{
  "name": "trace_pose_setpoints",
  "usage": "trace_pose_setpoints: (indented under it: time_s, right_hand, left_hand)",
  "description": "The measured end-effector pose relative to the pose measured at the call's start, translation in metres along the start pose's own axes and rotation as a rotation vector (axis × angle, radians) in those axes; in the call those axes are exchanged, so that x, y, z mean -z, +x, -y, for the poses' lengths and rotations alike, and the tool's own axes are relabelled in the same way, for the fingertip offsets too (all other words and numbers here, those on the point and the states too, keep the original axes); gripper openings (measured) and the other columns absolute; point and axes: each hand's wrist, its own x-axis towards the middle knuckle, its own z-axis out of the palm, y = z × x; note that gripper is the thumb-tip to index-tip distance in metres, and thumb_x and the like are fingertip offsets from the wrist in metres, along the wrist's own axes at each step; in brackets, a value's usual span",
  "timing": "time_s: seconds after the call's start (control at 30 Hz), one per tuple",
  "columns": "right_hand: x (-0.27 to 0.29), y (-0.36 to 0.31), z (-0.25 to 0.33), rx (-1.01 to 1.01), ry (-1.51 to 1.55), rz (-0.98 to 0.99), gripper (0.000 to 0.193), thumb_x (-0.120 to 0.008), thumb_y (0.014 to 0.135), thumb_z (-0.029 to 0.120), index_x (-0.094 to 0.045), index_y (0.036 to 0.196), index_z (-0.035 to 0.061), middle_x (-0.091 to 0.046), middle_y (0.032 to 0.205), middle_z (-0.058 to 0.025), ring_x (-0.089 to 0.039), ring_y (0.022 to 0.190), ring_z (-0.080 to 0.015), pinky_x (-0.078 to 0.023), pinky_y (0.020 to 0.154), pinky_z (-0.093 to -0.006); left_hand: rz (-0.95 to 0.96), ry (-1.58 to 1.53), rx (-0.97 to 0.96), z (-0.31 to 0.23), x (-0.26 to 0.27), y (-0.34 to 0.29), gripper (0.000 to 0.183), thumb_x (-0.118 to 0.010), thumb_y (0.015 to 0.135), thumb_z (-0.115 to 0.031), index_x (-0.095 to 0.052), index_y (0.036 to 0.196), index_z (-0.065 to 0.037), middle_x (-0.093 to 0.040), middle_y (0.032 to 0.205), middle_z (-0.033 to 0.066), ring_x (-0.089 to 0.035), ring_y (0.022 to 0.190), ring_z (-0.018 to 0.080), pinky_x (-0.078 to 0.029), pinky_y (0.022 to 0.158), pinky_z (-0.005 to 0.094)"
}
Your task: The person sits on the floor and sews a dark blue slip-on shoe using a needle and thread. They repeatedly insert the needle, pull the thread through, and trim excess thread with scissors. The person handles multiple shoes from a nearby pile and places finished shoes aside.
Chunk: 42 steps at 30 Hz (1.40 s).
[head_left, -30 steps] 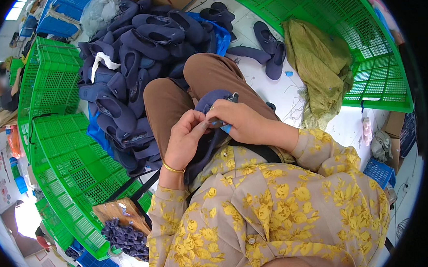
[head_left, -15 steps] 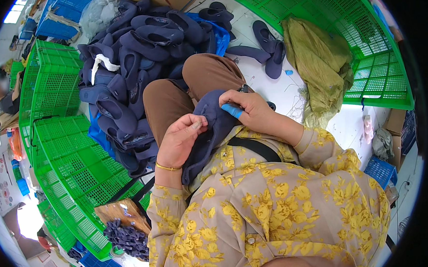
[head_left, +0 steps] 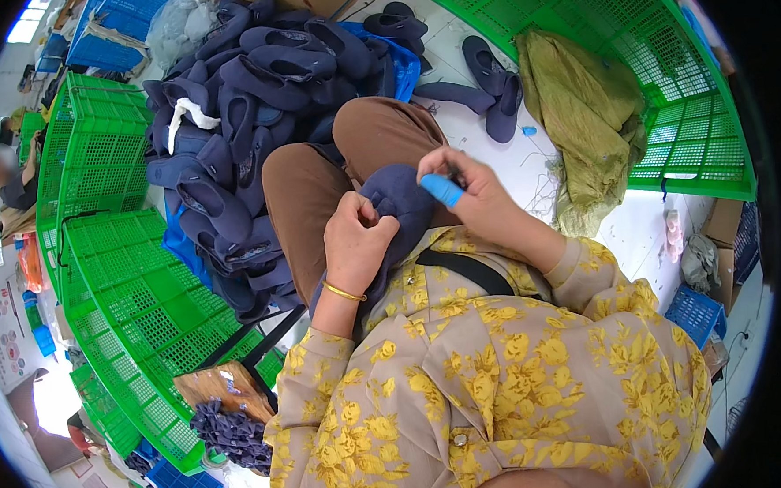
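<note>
Across my lap lies a navy slip-on shoe, its toe end toward my right hand. My left hand is closed on the shoe, thumb and fingers pinching the fabric near its edge; much of the shoe lies behind this hand and wrist. Just right of the toe, my right hand is lifted a little off the shoe, with its fingers curled and a blue wrap around one digit. Something small and dark shows among those fingers, too blurred to name.
A heap of navy shoes rises beyond my knees at the left. Green plastic crates stand along the left, another green crate at the far right. Loose shoes and an olive sack lie on the white floor. A person is far left.
My right hand has come up off the shoe and moved slightly right. My left hand has shifted right and turned, still pinching the shoe, whose toe now shows rounder.
</note>
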Motion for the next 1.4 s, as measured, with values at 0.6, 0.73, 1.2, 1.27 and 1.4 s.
trace_pose_setpoints:
  time_s: [0.6, 0.73, 1.2, 1.27, 1.4]
  right_hand:
    - [-0.020, -0.025, 0.070, 0.312, -0.216, 0.462, 0.022, -0.060, 0.086, 0.003, -0.061, 0.107, 0.0098, -0.063, 0.090, -0.0079, -0.062, 0.081, -0.0291, -0.050, 0.067, -0.0365]
    - [-0.015, -0.004, 0.025, 0.281, -0.513, 0.210, 0.030, -0.057, 0.081, -0.001, -0.062, 0.109, 0.0097, -0.064, 0.091, -0.0118, -0.062, 0.087, -0.0330, -0.050, 0.073, -0.0414]
    - [-0.019, 0.010, 0.017, 0.110, -0.451, 0.352, 0.017, -0.063, 0.084, 0.008, -0.061, 0.101, 0.0065, -0.062, 0.087, -0.0117, -0.061, 0.081, -0.0330, -0.047, 0.067, -0.0399]
    - [-0.026, 0.007, 0.002, 0.207, -0.458, 0.228, 0.015, -0.064, 0.085, 0.010, -0.060, 0.099, 0.0057, -0.061, 0.088, -0.0116, -0.059, 0.078, -0.0335, -0.047, 0.066, -0.0391]
    - [-0.036, 0.007, -0.001, 0.168, -0.111, -0.030, 0.009, -0.062, 0.092, 0.013, -0.059, 0.097, 0.0071, -0.062, 0.079, -0.0059, -0.055, 0.063, -0.0180, -0.042, 0.056, -0.0293]
  left_hand:
    - [0.335, -0.374, 0.117, -0.004, 0.027, -0.009, 0.014, -0.073, 0.083, -0.013, -0.068, 0.085, 0.001, -0.063, 0.083, 0.0013, -0.058, 0.075, 0.0084, -0.046, 0.068, 0.0229]
    - [0.449, -0.628, 0.169, -0.005, 0.039, -0.013, 0.008, -0.065, 0.090, -0.004, -0.064, 0.098, -0.002, -0.063, 0.095, -0.0021, -0.056, 0.086, 0.0047, -0.045, 0.078, 0.0192]
    - [0.440, -0.569, 0.105, -0.002, 0.032, -0.010, 0.004, -0.060, 0.093, -0.005, -0.060, 0.097, -0.004, -0.055, 0.092, -0.0044, -0.049, 0.085, 0.0040, -0.041, 0.078, 0.0182]
    - [0.416, -0.494, 0.091, -0.004, 0.031, -0.011, 0.003, -0.059, 0.093, -0.004, -0.060, 0.096, -0.004, -0.056, 0.091, -0.0038, -0.049, 0.085, 0.0040, -0.041, 0.077, 0.0182]
    - [0.389, -0.567, 0.114, -0.005, 0.032, -0.016, 0.002, -0.059, 0.093, -0.004, -0.059, 0.095, -0.003, -0.058, 0.091, -0.0023, -0.051, 0.086, 0.0045, -0.042, 0.078, 0.0188]
